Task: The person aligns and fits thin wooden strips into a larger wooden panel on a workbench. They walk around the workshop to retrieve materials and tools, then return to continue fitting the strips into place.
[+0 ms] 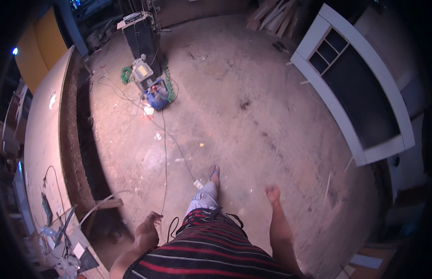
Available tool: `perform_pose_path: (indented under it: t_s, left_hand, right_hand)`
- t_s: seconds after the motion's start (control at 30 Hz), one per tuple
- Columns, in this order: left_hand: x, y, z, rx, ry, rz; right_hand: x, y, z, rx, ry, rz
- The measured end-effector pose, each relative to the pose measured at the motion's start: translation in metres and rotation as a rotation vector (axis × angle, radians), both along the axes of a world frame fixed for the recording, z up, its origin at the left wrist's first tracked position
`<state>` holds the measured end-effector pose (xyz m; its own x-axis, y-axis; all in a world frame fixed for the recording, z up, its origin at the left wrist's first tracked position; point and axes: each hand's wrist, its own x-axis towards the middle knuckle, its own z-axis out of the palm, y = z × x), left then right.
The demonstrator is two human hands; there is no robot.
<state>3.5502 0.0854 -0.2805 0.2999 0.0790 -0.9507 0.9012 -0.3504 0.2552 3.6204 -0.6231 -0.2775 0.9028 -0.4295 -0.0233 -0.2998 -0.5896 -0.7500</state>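
Note:
My left hand (154,218) hangs beside my hip with its fingers loosely bent and apart. A thin dark cable (165,162) runs across the floor and passes by its fingertips; I see no grip on it. My right hand (273,192) is held out over the floor on the other side, its fingers curled in and nothing visible in them. Between my hands one foot in a flip-flop (214,174) is forward on the floor. A white plug or socket block (199,184) lies beside that foot.
A blue compressor-like machine (156,98) stands ahead by a dark cabinet (140,39), with green hose (126,75) around it. A long wooden workbench (46,125) with tools runs along the left. A white-framed door (351,88) with dark panels stands at right; wooden boards (276,17) lie at the back.

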Motion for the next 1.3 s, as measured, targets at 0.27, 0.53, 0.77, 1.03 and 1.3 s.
perform_pose_path:
  t_s: [0.27, 0.53, 0.77, 1.03, 1.3]
  left_hand:
    - [0.418, -0.155, 0.004, 0.012, -1.075, -0.280]
    - [0.748, -0.340, 0.102, -0.411, -0.593, -0.209]
    - [0.821, -0.182, 0.016, 0.128, -0.619, -0.171]
    - [0.897, -0.137, 0.085, -0.153, -0.189, 0.402]
    - [1.077, -0.107, 0.011, -0.129, 0.042, 0.414]
  right_hand:
    - [0.061, 0.000, -0.007, 0.200, 0.895, 0.261]
    - [0.280, 0.012, -0.046, 0.042, 0.863, 0.303]
    - [0.609, -0.103, -0.129, -0.482, 0.504, 0.777]
    - [1.116, -0.129, 0.052, -0.083, 0.110, 0.283]
    - [1.327, -0.020, 0.005, 0.099, 0.109, 0.330]
